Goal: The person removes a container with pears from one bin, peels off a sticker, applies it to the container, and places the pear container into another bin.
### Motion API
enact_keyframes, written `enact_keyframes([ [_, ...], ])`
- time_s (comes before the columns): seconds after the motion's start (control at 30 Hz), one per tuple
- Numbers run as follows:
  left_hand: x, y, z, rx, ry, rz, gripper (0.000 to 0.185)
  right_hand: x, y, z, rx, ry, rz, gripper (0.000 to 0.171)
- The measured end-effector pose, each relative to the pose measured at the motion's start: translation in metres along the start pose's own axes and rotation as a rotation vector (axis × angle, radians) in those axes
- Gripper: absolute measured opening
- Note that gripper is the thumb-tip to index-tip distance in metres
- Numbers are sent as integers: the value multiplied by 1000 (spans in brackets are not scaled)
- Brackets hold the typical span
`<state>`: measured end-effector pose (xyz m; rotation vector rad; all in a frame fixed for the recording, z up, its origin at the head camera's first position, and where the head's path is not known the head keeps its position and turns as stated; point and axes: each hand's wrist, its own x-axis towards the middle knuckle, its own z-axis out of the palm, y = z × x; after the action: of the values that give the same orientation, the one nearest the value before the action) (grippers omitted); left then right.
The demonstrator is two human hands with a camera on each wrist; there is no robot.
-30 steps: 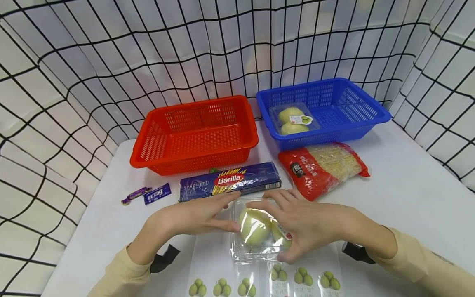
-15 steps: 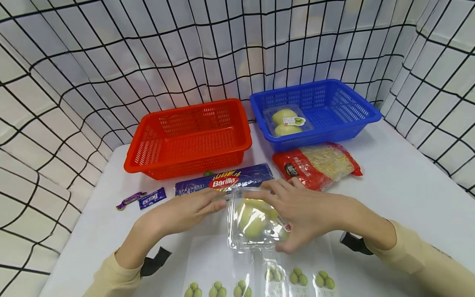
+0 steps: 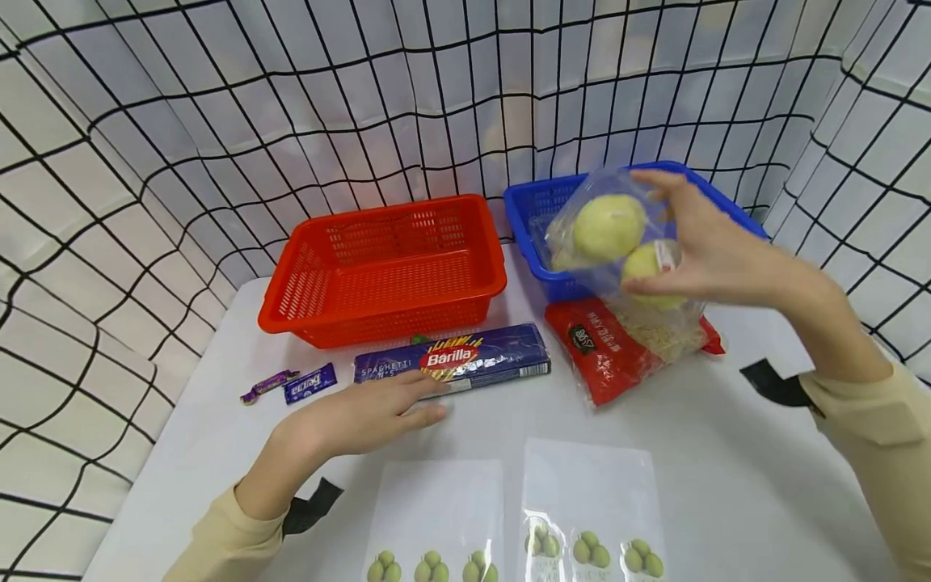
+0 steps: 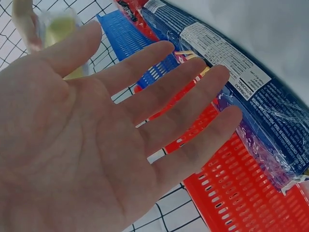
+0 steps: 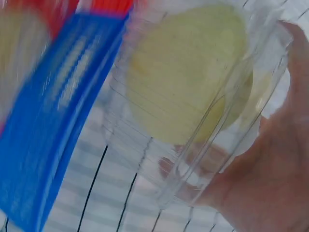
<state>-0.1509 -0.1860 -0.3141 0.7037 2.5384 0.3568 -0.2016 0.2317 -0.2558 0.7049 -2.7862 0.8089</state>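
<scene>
In the head view my right hand (image 3: 709, 246) grips a clear plastic box (image 3: 563, 234) holding yellow-green fruits (image 3: 609, 226), raised and tilted over the front of the blue basket (image 3: 524, 198). The right wrist view shows the fingers around the box's rim, with one large fruit (image 5: 193, 72) behind the clear wall. My left hand (image 3: 364, 416) holds nothing. It hovers beside the front edge of the blue Barilla spaghetti pack (image 3: 502, 356), and its fingers (image 4: 178, 121) are straight and spread in the left wrist view. Another boxed fruit in the blue basket is mostly hidden by the held box.
A red basket (image 3: 393, 323) stands at the back left. A red bag of noodles (image 3: 618, 347) lies before the blue basket. Two small candies, a purple one (image 3: 269, 384) and a blue one (image 3: 310, 383), lie left. Two sheets with fruit pictures (image 3: 589, 485) lie in front. Black netting surrounds the table.
My right hand has lifted the fruit box off the table and carried it up and right to the blue basket. My left hand has come away from the box and stayed near the spaghetti.
</scene>
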Motion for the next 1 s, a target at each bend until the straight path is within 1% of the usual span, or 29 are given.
enact_keyframes([
  [0.1, 0, 0, -1, 5, -4, -3, 60, 27, 24, -23, 5, 63, 86, 116],
  [0.2, -1, 0, -2, -10, -18, -15, 64, 54, 45, -37, 8, 72, 213, 115],
  [0.3, -2, -1, 0, -25, -31, -24, 67, 79, 66, -46, -16, 37, 320, 116],
  [0.43, -2, -1, 2, -29, -40, -22, 65, 99, 93, -49, -9, -71, 453, 117],
  [0.53, -4, 0, 3, -29, -58, -24, 61, 105, 108, -44, 19, -154, 520, 117],
  [0.67, -6, 2, 2, -18, -78, -36, 58, 110, 122, -30, -18, -237, 557, 119],
  [0.77, -7, 3, 2, 11, -63, -38, 59, 113, 129, -21, -45, -260, 584, 121],
  [0.83, -7, 4, 1, 30, -49, -37, 60, 114, 132, -18, -46, -284, 625, 125],
  [0.9, -8, 4, 2, 41, -45, -47, 61, 113, 134, -14, -42, -321, 670, 130],
  [1.0, -11, 4, 2, 32, -48, -66, 61, 111, 135, -9, -54, -384, 720, 132],
])
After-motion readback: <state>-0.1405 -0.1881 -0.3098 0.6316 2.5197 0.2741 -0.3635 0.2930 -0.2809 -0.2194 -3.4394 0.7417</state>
